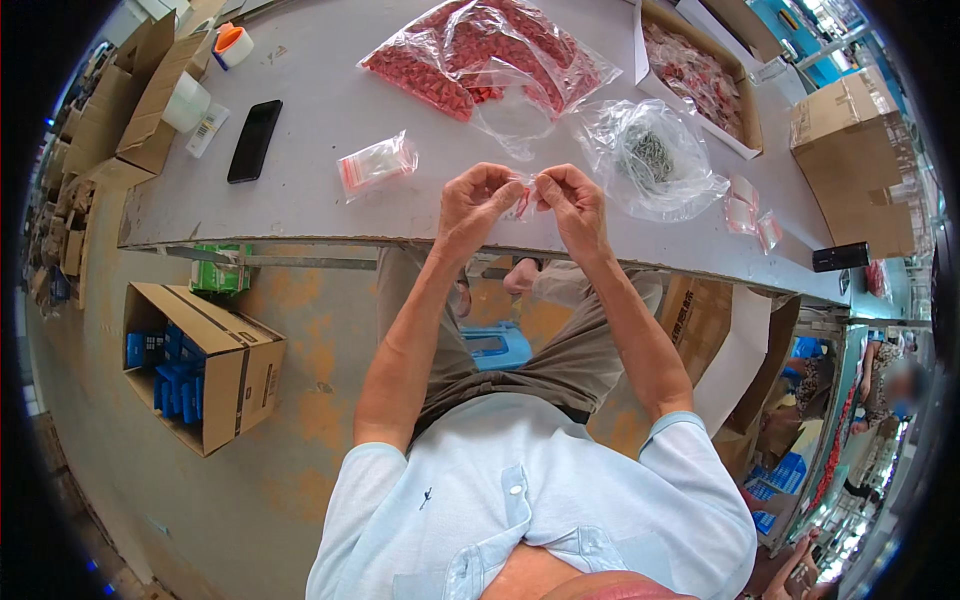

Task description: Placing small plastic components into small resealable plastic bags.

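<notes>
Between my two hands, above the table's near edge, is a small clear plastic bag with something red in it. My left hand pinches one side of it, and my right hand pinches the other. To the left lies a stack of small clear bags with red edges. Beyond my hands sits a large clear bag of small red pieces. Right of my right hand, an opened clear bag holds a bundle of thin grey metal pieces; their exact kind is too small to tell.
A white box of filled small bags stands at the back right, near a cardboard box. Several small filled packets lie closer. A black phone and tape roll are on the left. A carton with blue packs sits on the floor.
</notes>
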Tool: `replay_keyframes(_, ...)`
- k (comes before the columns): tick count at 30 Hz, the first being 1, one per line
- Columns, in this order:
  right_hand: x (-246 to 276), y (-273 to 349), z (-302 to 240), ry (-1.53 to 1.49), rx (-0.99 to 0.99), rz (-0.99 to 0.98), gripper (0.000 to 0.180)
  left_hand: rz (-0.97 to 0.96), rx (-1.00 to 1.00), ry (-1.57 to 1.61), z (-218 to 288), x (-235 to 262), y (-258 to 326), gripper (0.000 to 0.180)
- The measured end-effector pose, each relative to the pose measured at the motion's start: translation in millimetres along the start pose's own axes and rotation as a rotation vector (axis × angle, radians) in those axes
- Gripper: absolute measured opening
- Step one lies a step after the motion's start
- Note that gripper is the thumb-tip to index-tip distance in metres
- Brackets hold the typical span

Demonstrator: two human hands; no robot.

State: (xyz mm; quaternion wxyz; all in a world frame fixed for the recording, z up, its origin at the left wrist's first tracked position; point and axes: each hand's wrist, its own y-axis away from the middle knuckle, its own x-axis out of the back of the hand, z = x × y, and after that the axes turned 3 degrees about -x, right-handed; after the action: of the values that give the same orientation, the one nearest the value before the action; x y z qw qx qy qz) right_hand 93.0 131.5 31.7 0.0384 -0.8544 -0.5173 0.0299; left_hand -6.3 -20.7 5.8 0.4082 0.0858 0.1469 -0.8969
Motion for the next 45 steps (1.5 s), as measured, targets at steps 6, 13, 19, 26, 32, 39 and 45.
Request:
replay_keyframes(6,1.2,3.7,2.2,0.052,0.026,0.0,0.015,0.015,0.013,-0.054,2.0,-2.6,-0.7,0.013)
replay_keyframes(13,-2.2,3.7,-7.2,0.019,-0.056,-0.034,0.016,0.092,-0.025,-0.079,3.9,-6.0,1.6,0.012)
replay_keyframes(19,-4.6,3.1,-4.7,-0.003,-0.031,-0.057,0.015,0.107,0.038,0.009,9.3,-3.4,2.7,0.017)
replay_keyframes(26,-15.4,0.8,-0.4,-0.165,-0.048,-0.046,0.012,0.125,0.009,0.226,5.4,0.2,-1.8,0.018)
replay_keyframes(32,-11.8,1.3,-4.5,-0.09,-0.017,-0.047,0.015,0.03,0.005,0.088,9.8,-4.1,0.4,0.01)
replay_keyframes(39,-12.8,6.1,-8.4,0.0,-0.066,-0.129,0.015,-0.007,0.006,0.169,3.3,6.6,5.4,0.006)
replay_keyframes(45,-2.7,-1.2,-9.7,-0.011,-0.06,-0.136,0.015,-0.006,0.009,0.144,11.0,-2.3,-1.2,0.006)
